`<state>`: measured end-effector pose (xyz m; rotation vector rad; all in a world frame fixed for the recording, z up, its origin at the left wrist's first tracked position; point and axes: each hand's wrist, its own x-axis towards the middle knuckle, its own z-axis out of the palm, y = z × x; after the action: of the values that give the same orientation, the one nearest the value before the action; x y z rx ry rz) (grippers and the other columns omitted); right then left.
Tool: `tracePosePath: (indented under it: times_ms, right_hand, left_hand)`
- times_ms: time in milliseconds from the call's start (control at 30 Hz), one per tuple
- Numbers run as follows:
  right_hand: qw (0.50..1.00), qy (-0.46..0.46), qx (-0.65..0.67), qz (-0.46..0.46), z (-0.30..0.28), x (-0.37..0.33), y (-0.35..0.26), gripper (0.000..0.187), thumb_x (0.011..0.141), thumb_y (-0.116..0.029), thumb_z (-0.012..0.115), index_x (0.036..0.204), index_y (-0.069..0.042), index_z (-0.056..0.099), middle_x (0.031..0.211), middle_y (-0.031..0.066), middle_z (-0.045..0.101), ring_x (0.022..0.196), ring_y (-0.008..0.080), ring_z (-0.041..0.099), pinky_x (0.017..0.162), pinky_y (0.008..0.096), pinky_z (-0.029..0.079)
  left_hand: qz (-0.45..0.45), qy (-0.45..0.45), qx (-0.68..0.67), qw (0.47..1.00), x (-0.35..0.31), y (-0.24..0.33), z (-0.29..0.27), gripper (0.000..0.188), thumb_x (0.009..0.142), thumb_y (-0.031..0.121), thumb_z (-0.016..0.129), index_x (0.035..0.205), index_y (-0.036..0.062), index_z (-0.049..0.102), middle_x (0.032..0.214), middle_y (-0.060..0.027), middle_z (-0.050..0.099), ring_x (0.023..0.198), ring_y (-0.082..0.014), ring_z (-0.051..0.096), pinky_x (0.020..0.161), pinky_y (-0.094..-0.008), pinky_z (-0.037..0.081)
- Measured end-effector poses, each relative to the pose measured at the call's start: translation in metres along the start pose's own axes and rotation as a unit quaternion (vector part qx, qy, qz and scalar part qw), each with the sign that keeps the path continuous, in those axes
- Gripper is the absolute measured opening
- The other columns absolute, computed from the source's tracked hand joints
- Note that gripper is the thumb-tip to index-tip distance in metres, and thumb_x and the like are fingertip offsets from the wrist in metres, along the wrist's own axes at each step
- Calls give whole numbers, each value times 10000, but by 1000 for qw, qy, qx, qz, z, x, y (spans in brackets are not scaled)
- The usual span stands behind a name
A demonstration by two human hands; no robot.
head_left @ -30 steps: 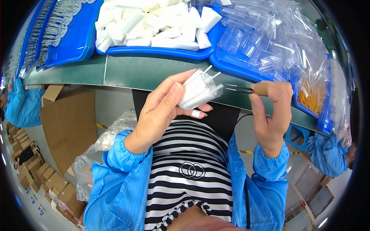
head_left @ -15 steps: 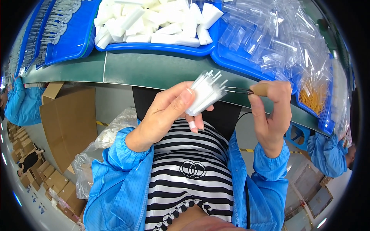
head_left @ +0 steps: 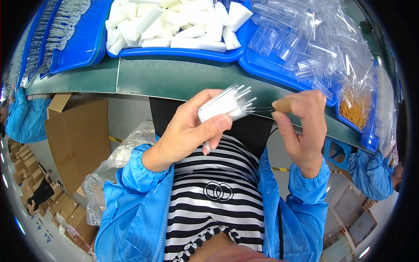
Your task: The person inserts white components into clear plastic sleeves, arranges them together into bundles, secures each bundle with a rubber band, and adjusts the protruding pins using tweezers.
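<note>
My left hand is closed around a white foam-like block in clear plastic, held above my lap near the table's front edge. Thin white sticks jut from its right end, and my thumb presses along the near side. To the right, my right hand pinches slim dark tweezers between thumb and forefinger. Their tips reach the sticks at the lower right of the block; whether they grip one is too small to tell. A light wrap shows on a finger of my left hand.
Along the green table stand a blue tray of white blocks, a blue tray of clear plastic sleeves and a bin with orange rubber bands. More blue trays lie left. A large cardboard box stands below.
My left hand has turned the block, and its thumb has slid to the near side. My right hand has come slightly left, bringing the tweezers' tips lower along the sticks.
</note>
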<state>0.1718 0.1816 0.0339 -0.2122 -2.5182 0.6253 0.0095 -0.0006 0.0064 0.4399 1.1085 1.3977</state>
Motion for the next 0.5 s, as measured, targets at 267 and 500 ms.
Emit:
tracePosePath:
  times_ms: [267,500]
  right_hand:
    - [996,-3,-79,-27,1,5,-11,265,670,-44,787,886,-92,641,859,5,649,754,195,547,701,332,345]
    - [998,4,-59,5,-4,6,-13,259,686,-30,782,896,-88,643,864,3,664,758,189,545,703,322,343]
  left_hand:
    - [-12,17,15,1000,-1,-1,3,562,980,381,603,1307,-47,443,895,-86,599,546,-74,526,419,-198,378]
    - [-31,8,-36,999,-1,-3,1,589,984,451,572,1302,-31,456,886,-82,586,548,-80,501,416,-192,359]
